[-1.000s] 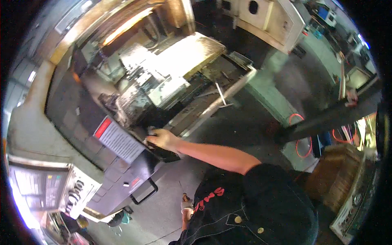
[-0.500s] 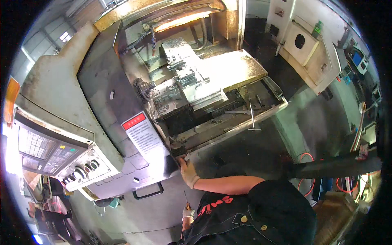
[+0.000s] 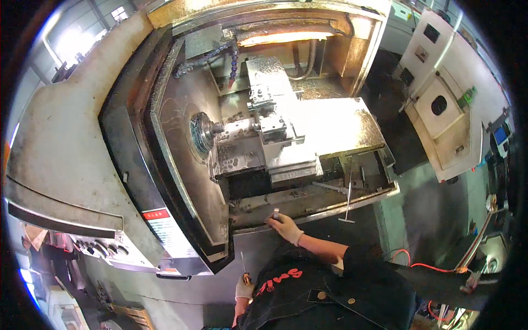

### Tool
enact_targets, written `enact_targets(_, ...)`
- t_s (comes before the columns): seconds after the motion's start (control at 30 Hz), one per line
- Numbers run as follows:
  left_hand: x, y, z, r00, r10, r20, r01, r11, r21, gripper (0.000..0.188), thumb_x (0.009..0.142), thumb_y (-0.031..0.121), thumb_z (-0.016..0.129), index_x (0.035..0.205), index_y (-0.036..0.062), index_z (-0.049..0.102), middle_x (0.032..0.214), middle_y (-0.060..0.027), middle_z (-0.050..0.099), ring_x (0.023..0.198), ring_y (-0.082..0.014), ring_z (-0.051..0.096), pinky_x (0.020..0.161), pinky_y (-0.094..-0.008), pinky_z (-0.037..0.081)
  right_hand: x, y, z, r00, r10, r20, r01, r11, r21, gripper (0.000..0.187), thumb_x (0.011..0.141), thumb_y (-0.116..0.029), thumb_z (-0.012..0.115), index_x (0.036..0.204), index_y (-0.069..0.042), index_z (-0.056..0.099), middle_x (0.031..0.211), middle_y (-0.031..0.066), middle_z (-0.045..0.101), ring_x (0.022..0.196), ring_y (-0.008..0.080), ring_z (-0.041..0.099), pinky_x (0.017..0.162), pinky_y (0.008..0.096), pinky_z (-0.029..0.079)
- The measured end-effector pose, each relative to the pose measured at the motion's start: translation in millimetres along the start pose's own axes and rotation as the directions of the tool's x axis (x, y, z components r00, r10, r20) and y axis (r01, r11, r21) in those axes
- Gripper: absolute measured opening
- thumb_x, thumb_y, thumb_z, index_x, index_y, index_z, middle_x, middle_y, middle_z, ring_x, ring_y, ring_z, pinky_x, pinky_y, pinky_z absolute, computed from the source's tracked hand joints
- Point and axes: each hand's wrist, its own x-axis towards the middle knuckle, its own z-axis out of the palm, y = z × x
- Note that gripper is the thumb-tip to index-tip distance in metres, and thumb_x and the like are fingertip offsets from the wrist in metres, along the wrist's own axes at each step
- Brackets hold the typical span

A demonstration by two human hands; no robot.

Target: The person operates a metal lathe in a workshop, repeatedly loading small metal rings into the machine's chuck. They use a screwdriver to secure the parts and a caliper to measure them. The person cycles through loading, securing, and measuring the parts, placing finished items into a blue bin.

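Observation:
My left hand (image 3: 245, 289), in a pale glove, is closed around a screwdriver (image 3: 246, 278) with an orange-yellow handle, its thin shaft pointing up. It is low, beside my dark jacket. My right hand (image 3: 287, 229), also gloved, is closed on a small metal piece (image 3: 275, 213) whose exact kind I cannot make out. That hand is at the front edge of the lathe's chip tray (image 3: 308, 215). The lathe's sliding door (image 3: 165, 165) stands open at left, showing the chuck (image 3: 204, 133) and the tool slide (image 3: 273, 124).
A T-handled rod (image 3: 349, 190) leans on the tray's front edge. The control panel with knobs (image 3: 99, 248) is at lower left. A white cabinet (image 3: 443, 110) with a green bottle (image 3: 468, 96) stands at right. An orange hose (image 3: 432, 267) runs at lower right.
The lathe door has slid left, uncovering the chuck. My right hand has left the door's edge and is now before the tray. The screwdriver stays in my left hand.

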Motion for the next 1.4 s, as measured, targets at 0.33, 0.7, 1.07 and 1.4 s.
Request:
enact_targets(0.33,110,218,-2,0.964,0.238,-0.116,-0.251,0.961,-0.115,0.043,0.076,0.028,0.062,0.113,0.0069,0.056,0.096,-0.0211,0.063,0.092,-0.0413,0.058,0.079,-0.0444,0.047,33,20,-44,0.988,-0.004,0.154,0.038,0.975,-0.218,0.031,0.088,-0.023,0.059,0.106,0.001,0.059,0.092,0.0090,0.064,0.085,0.0135,0.057,0.079,0.0302,0.046)
enact_targets(0.7,236,405,-74,0.932,0.281,-0.227,-0.221,0.941,0.257,0.038,0.076,0.032,0.057,0.105,0.0070,0.060,0.097,-0.0225,0.063,0.093,-0.0394,0.059,0.080,-0.0454,0.047,19,-14,-79,0.966,0.003,0.259,0.057,0.973,-0.223,0.025,0.090,-0.026,0.057,0.098,-0.002,0.059,0.075,0.0018,0.057,0.063,0.0061,0.046,0.057,0.0259,0.039)
enact_targets(1.07,268,530,-112,0.960,0.232,-0.156,-0.145,0.890,0.433,0.033,0.075,0.023,0.052,0.098,0.0031,0.066,0.103,-0.0243,0.062,0.099,-0.0359,0.060,0.084,-0.0418,0.048,45,15,-120,0.990,0.037,0.137,-0.004,0.973,-0.230,0.028,0.088,-0.026,0.058,0.101,-0.001,0.062,0.083,0.0037,0.062,0.075,0.0110,0.054,0.069,0.0274,0.046)
enact_targets(1.4,337,485,-117,0.920,0.392,0.000,-0.205,0.481,0.853,0.023,0.080,0.007,0.058,0.101,0.0076,0.068,0.108,-0.0129,0.064,0.103,-0.0264,0.061,0.080,-0.0378,0.053,44,2,-108,0.980,0.028,0.196,-0.023,0.999,-0.027,0.029,0.091,-0.024,0.055,0.104,0.001,0.060,0.095,0.0059,0.062,0.089,0.0128,0.055,0.081,0.0271,0.044)
